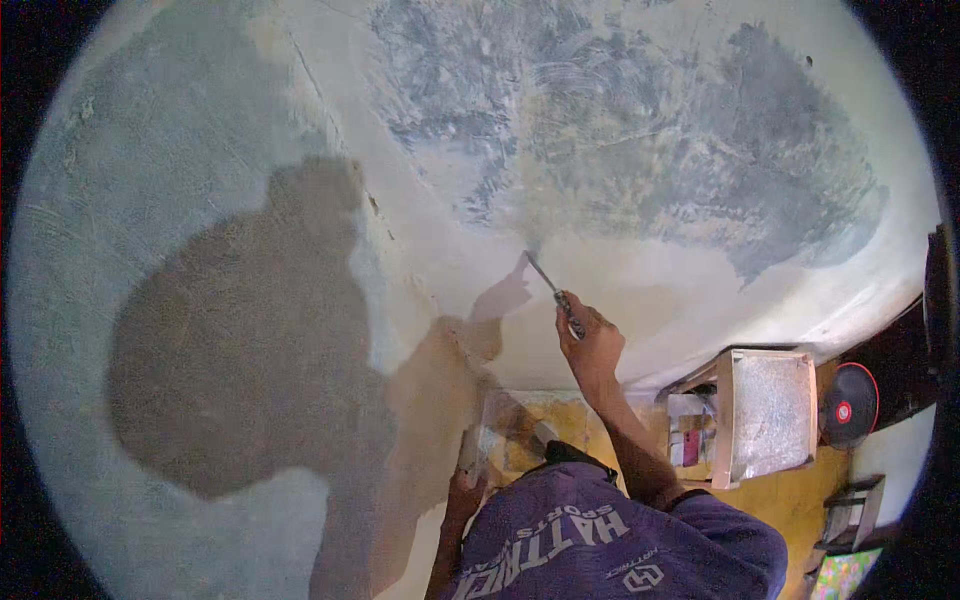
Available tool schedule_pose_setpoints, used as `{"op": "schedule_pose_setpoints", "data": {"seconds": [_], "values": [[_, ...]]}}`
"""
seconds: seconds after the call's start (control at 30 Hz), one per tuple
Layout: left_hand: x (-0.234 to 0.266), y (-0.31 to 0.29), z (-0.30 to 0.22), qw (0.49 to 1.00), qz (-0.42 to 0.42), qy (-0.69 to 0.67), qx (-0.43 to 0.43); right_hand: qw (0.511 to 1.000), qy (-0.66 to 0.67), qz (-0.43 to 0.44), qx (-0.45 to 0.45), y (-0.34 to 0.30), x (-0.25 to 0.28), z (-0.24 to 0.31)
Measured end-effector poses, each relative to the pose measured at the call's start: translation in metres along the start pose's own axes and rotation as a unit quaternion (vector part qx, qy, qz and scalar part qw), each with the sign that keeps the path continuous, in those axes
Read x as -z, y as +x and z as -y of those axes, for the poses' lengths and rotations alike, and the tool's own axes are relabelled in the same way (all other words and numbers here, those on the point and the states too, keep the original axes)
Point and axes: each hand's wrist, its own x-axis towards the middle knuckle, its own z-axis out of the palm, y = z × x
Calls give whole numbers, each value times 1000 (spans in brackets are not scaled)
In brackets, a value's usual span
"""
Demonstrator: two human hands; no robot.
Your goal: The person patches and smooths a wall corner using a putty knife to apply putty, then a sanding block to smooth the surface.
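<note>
My right hand is raised to the wall, its fingers wrapped round the dark patterned handle of a putty knife. The thin blade appears edge-on, and its tip meets pale plaster just under a rough grey patch. Low on the left, close to the wall and beside my purple shirt, is my left hand. Shade and a narrow upright shape at its fingers hide whether it grips anything. A crack runs down the wall's corner, left of the blade.
My shadow covers much of the left wall. At the right stand a wooden frame stand with a shiny panel and a round black fan-like thing with a red rim. Farther down are a dark stool and yellowish floor.
</note>
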Motion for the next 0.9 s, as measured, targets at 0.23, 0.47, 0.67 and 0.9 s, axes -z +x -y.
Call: {"op": "schedule_pose_setpoints", "data": {"seconds": [0.23,0.47,0.67,0.9], "values": [[-12,3,23,998,-7,-68,-2,1000,10,16,20,-12,-3,-6],[3,-2,-15,997,43,-57,2,998,58,-19,26,-21,13,-2],[-5,9,-10,998,56,-13,-16,999,12,33,16,-14,0,6],[-10,15,8,999,30,-29,-6,999,-14,26,22,-11,-2,11]]}}
